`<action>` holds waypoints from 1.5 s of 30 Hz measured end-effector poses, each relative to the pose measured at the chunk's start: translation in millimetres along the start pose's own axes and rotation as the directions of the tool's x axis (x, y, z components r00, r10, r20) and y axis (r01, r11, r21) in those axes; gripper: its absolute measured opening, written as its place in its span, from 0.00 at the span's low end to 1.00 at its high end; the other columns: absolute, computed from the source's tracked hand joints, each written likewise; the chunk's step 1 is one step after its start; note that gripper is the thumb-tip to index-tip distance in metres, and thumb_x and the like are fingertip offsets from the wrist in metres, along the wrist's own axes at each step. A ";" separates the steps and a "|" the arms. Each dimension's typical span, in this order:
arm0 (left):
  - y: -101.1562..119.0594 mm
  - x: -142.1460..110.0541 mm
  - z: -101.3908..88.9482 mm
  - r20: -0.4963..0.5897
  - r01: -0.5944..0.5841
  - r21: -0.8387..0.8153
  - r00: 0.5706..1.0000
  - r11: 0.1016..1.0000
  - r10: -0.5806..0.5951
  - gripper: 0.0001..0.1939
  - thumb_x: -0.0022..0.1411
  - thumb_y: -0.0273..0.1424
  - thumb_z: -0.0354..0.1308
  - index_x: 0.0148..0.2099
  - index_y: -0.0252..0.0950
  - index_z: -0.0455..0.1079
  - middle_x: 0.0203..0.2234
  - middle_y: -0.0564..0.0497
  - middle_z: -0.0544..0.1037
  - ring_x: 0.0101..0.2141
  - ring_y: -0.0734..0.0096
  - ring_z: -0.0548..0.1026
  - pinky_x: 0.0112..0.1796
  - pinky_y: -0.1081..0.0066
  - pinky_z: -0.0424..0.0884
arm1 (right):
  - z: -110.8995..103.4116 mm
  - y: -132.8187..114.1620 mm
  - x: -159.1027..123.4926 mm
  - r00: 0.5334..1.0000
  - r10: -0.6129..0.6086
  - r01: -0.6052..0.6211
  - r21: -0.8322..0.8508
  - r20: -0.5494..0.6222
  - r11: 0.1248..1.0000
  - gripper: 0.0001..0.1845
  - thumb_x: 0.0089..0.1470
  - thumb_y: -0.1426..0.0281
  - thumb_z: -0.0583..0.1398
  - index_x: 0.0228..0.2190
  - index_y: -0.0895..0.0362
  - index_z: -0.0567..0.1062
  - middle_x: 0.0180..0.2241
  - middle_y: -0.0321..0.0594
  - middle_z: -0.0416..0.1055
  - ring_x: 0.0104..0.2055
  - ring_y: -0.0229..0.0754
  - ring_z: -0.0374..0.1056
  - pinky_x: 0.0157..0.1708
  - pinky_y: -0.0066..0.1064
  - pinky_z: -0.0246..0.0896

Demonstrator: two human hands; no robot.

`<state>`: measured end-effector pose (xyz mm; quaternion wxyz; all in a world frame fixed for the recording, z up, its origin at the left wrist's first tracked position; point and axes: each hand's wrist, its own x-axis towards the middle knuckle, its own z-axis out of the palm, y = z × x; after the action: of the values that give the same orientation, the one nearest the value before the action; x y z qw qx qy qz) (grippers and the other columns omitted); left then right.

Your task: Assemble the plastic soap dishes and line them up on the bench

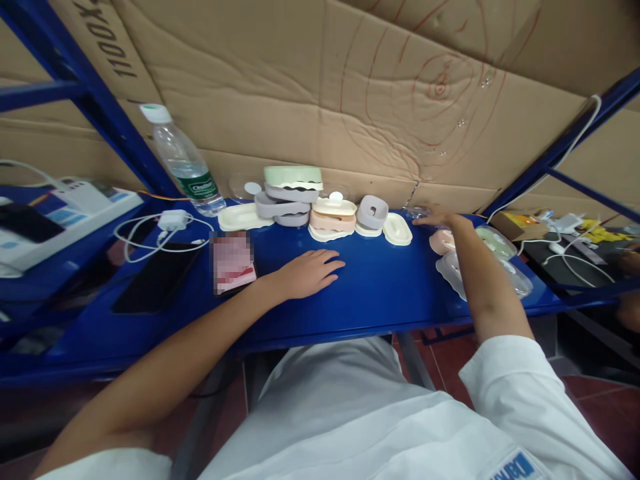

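Observation:
My left hand (311, 272) lies palm down on the blue table (380, 293), fingers stretched and slightly apart, holding nothing. At the back right, my right hand (436, 217) has its fingers around a clear plastic lid (416, 213), close to the cardboard wall. Beyond my left hand stand stacked soap-dish-like plastic parts: a green tray (293, 176), grey trays (280, 207), a peach tray (333, 220) and a cream plate (397, 229). Under my right forearm, partly hidden, are a peach piece (441, 241), a green piece (495, 241) and clear covers (451, 275).
A water bottle (193, 170) stands at the back left. Nearby lie a white charger with cable (173, 220), a black phone (155, 280) and a pink packet (233, 263), partly blurred. Cardboard (280, 93) walls the back; blue frame posts (107, 100) flank the table.

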<state>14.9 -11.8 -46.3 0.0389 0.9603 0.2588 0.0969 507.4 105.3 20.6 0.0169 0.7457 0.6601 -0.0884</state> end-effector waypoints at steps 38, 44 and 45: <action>6.8 4.6 -23.8 -0.279 -0.045 0.028 0.959 0.999 0.051 0.33 0.73 0.31 0.63 0.76 0.40 0.62 0.78 0.33 0.55 0.76 0.38 0.55 0.72 0.37 0.58 | 47.3 -152.2 -168.0 0.588 -0.739 0.808 0.193 -0.330 0.556 0.15 0.72 0.54 0.61 0.50 0.49 0.82 0.52 0.47 0.83 0.57 0.56 0.77 0.63 0.53 0.64; 6.3 5.0 -11.8 -0.193 -0.091 0.030 0.977 0.995 0.095 0.28 0.75 0.32 0.61 0.74 0.42 0.67 0.74 0.35 0.64 0.73 0.41 0.63 0.70 0.41 0.61 | 47.5 -130.2 -163.7 0.605 -0.770 0.741 0.495 -0.201 0.453 0.15 0.71 0.54 0.61 0.44 0.49 0.83 0.48 0.43 0.83 0.52 0.50 0.79 0.57 0.45 0.73; 5.4 4.7 -10.7 -0.167 -0.102 0.031 0.980 0.994 0.106 0.25 0.76 0.33 0.60 0.72 0.42 0.69 0.72 0.36 0.68 0.71 0.43 0.66 0.68 0.43 0.63 | 47.5 -127.8 -161.5 0.620 -0.754 0.743 0.472 -0.217 0.475 0.15 0.71 0.54 0.61 0.44 0.49 0.83 0.48 0.43 0.83 0.52 0.50 0.79 0.57 0.45 0.73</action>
<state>19.3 -13.8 -34.4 0.0011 0.9612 0.2118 0.1769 357.7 -43.6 10.4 -0.2182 0.3563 0.8678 -0.2691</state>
